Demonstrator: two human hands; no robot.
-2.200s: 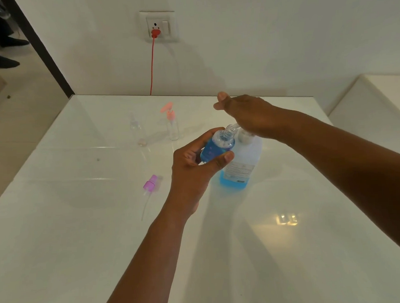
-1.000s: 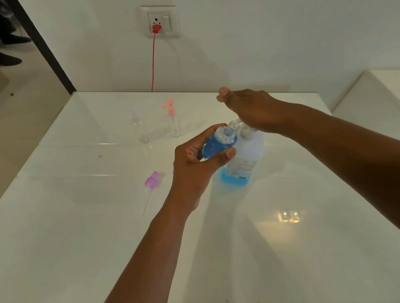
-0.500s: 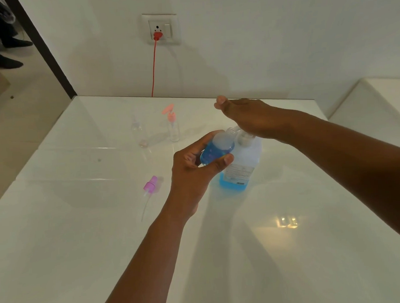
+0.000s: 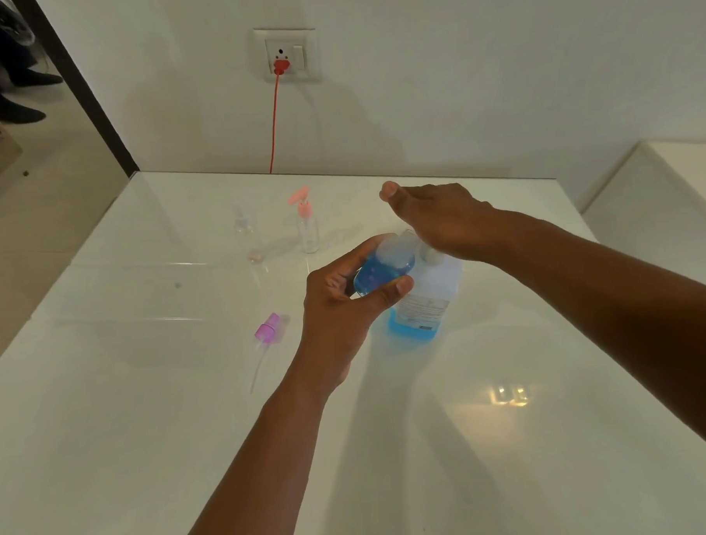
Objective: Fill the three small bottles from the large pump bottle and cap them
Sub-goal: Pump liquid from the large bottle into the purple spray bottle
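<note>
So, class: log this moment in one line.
left hand: grips small bottle | right hand: presses large pump bottle | purple cap: on table

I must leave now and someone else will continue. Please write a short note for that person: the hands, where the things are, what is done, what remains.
Left hand grips a small bottle, partly filled with blue liquid, at the pump spout.
Right hand presses flat on the large pump bottle.
Purple spray cap lies loose on the table.
Behind: an uncapped clear bottle and a pink-capped bottle, both apparently empty.
Left: finish filling, cap it, do the other two.
</note>
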